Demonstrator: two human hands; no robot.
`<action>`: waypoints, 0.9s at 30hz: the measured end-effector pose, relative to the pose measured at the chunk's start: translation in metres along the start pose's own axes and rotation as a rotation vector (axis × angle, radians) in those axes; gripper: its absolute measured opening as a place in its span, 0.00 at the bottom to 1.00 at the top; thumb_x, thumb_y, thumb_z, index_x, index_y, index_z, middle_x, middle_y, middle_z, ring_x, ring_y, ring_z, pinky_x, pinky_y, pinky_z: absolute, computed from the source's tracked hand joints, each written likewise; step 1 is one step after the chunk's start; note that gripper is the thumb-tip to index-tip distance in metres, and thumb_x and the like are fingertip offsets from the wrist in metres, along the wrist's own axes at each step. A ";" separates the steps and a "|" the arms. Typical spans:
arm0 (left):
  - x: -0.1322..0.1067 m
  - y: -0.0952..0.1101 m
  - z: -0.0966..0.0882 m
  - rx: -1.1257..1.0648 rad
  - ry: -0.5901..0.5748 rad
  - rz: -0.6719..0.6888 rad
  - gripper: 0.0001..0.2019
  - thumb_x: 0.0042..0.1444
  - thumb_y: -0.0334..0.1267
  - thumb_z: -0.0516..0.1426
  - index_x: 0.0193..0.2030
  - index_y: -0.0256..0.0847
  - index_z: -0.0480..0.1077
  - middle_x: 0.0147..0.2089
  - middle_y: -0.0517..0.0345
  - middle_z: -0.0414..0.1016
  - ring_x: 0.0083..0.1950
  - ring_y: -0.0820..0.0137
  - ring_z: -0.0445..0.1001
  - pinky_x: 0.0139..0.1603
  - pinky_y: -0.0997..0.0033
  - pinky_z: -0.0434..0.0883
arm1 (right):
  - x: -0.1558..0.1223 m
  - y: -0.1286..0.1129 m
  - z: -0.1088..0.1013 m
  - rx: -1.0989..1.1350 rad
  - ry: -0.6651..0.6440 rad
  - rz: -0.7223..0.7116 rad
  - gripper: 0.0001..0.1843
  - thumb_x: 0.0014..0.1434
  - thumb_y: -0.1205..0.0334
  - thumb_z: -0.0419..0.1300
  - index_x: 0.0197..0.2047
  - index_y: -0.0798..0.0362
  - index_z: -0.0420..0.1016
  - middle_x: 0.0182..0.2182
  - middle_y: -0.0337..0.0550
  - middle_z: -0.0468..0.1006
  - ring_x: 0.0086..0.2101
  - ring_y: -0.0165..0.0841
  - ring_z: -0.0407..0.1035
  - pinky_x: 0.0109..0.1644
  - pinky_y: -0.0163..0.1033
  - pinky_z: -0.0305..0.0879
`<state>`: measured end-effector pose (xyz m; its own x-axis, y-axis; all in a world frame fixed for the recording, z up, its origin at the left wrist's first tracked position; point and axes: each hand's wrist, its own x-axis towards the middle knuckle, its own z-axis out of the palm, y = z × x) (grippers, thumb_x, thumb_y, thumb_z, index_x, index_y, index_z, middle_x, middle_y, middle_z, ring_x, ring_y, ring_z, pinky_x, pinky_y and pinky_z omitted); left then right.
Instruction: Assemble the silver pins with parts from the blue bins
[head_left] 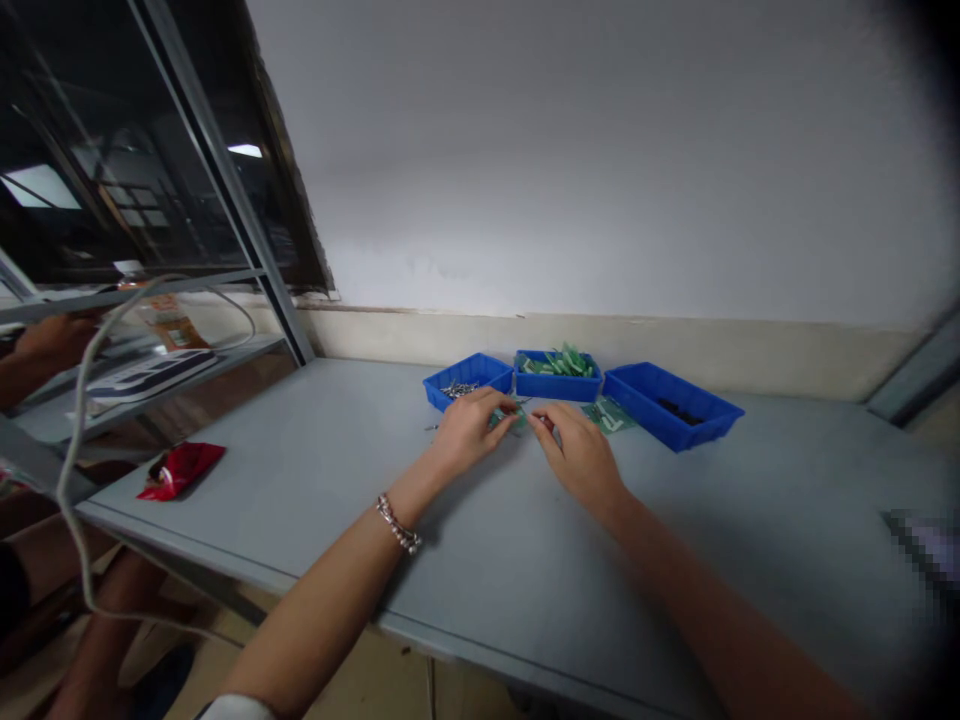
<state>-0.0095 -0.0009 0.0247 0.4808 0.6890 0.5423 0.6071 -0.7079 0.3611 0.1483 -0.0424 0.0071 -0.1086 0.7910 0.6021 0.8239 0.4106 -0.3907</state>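
Note:
My left hand (469,430), wearing a beaded bracelet (397,524) at the wrist, pinches a small green circuit board (520,416) just above the table. Close beside it, my right hand (581,455) has thumb and fingers pressed together at the board's right side; whatever lies between them is too small to name. Beyond the hands stand three blue bins: the left bin (491,370) holds thin metal parts (459,390), the middle bin (556,387) is heaped with green boards (568,362), and the right bin (645,413) contains dark pieces (679,411). More green boards (611,415) lie by my right hand.
A red packet (182,470) lies on the table's left end. On the metal shelf (262,345) are a bottle (172,322) and a flat white-and-dark device (154,375). A white cable (75,450) hangs there, near another person's hand (56,345). A blurred object (930,545) sits far right.

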 end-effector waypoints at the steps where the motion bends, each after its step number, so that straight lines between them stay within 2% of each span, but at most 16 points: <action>1: 0.002 -0.004 -0.004 -0.012 0.068 -0.026 0.08 0.52 0.37 0.51 0.36 0.39 0.69 0.34 0.55 0.71 0.31 0.73 0.65 0.35 0.73 0.62 | 0.000 0.000 0.000 0.016 0.002 0.008 0.12 0.59 0.60 0.45 0.34 0.53 0.68 0.31 0.44 0.72 0.32 0.33 0.66 0.37 0.36 0.57; 5: 0.008 -0.028 -0.016 -0.080 0.361 -0.188 0.08 0.51 0.36 0.52 0.36 0.38 0.69 0.33 0.56 0.72 0.28 0.76 0.65 0.31 0.75 0.63 | 0.000 0.001 0.001 0.054 -0.039 0.042 0.12 0.58 0.60 0.46 0.33 0.53 0.68 0.30 0.43 0.72 0.31 0.33 0.66 0.37 0.36 0.58; 7: 0.010 -0.039 -0.018 -0.113 0.437 -0.258 0.09 0.51 0.37 0.51 0.36 0.38 0.69 0.34 0.56 0.73 0.28 0.76 0.66 0.29 0.76 0.63 | 0.000 0.001 0.002 0.071 -0.065 0.042 0.11 0.58 0.60 0.46 0.33 0.53 0.68 0.30 0.43 0.72 0.31 0.33 0.66 0.36 0.36 0.58; 10: 0.009 -0.051 -0.013 -0.127 0.480 -0.292 0.10 0.51 0.35 0.51 0.41 0.38 0.67 0.37 0.56 0.73 0.29 0.76 0.67 0.29 0.77 0.63 | -0.001 0.001 0.004 0.090 -0.093 0.038 0.11 0.58 0.61 0.46 0.33 0.52 0.68 0.30 0.42 0.72 0.31 0.33 0.66 0.36 0.36 0.58; 12: 0.007 -0.057 -0.007 -0.099 0.469 -0.268 0.12 0.51 0.33 0.51 0.44 0.39 0.66 0.37 0.57 0.74 0.28 0.77 0.66 0.31 0.77 0.64 | -0.001 0.001 0.004 0.094 -0.106 0.042 0.11 0.58 0.61 0.46 0.33 0.51 0.68 0.30 0.42 0.72 0.31 0.33 0.66 0.36 0.36 0.58; 15: 0.004 -0.065 0.001 -0.011 0.383 -0.254 0.11 0.51 0.32 0.50 0.41 0.40 0.69 0.36 0.58 0.75 0.26 0.76 0.67 0.34 0.75 0.65 | -0.001 0.001 0.004 0.095 -0.121 0.041 0.11 0.58 0.60 0.46 0.33 0.51 0.68 0.30 0.42 0.72 0.31 0.33 0.66 0.36 0.36 0.58; 17: 0.003 -0.069 0.005 0.035 0.315 -0.278 0.10 0.51 0.32 0.51 0.38 0.40 0.71 0.35 0.57 0.75 0.28 0.74 0.68 0.35 0.73 0.65 | -0.001 0.002 0.004 0.091 -0.126 0.036 0.11 0.58 0.60 0.46 0.33 0.51 0.68 0.30 0.42 0.72 0.31 0.33 0.66 0.35 0.36 0.58; 20: 0.003 -0.072 0.007 0.059 0.239 -0.281 0.11 0.52 0.33 0.50 0.39 0.40 0.71 0.36 0.54 0.75 0.31 0.71 0.70 0.36 0.71 0.65 | -0.001 0.002 0.005 0.073 -0.148 0.037 0.12 0.58 0.60 0.46 0.33 0.51 0.69 0.30 0.42 0.71 0.30 0.33 0.65 0.33 0.36 0.57; 27: 0.003 -0.071 0.006 0.100 0.186 -0.216 0.12 0.54 0.35 0.50 0.43 0.38 0.69 0.38 0.51 0.74 0.34 0.69 0.71 0.36 0.70 0.65 | -0.005 0.004 0.010 0.029 -0.207 0.044 0.10 0.56 0.62 0.47 0.35 0.50 0.68 0.31 0.42 0.71 0.30 0.32 0.65 0.32 0.35 0.57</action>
<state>-0.0475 0.0525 -0.0036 0.2149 0.7750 0.5943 0.7464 -0.5227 0.4119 0.1464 -0.0396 -0.0045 -0.1879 0.8834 0.4293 0.8141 0.3846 -0.4352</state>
